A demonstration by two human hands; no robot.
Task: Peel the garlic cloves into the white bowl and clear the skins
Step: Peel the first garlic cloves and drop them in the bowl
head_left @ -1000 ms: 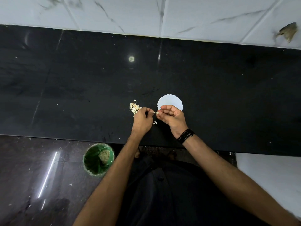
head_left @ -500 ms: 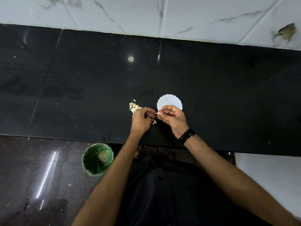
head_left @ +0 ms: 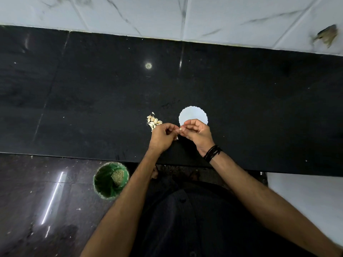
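**Garlic clove pinched between two hands above a black counter**

Garlic clove [head_left: 179,129] (only a small pale tip shows) sits between the fingertips of both hands, just above the near part of the black counter [head_left: 74,89]. Nearest the camera, two bare forearms reach forward over a dark garment. Low on the left, a green bin [head_left: 110,179] stands on the glossy dark floor, with pale scraps visible inside it. The right wrist carries a band of black cords [head_left: 212,155].

The left hand [head_left: 163,135] has its fingers curled inward, thumb and forefinger closing on the clove from the left. The right hand [head_left: 197,132] is likewise curled, its fingertips meeting the clove from the right, so the clove lies at the point where the two hands touch. A tiny pale fragment [head_left: 177,138] shows just below the fingers; whether it lies on the counter cannot be told.

Just beyond the left hand, a small heap of unpeeled cloves [head_left: 153,121] rests on the counter, partly hidden by the knuckles. Just beyond the right hand stands the white bowl [head_left: 193,114], scallop-edged, its near rim covered by the fingers. Farthest off, white veined wall tiles [head_left: 167,13] meet the counter's back edge.
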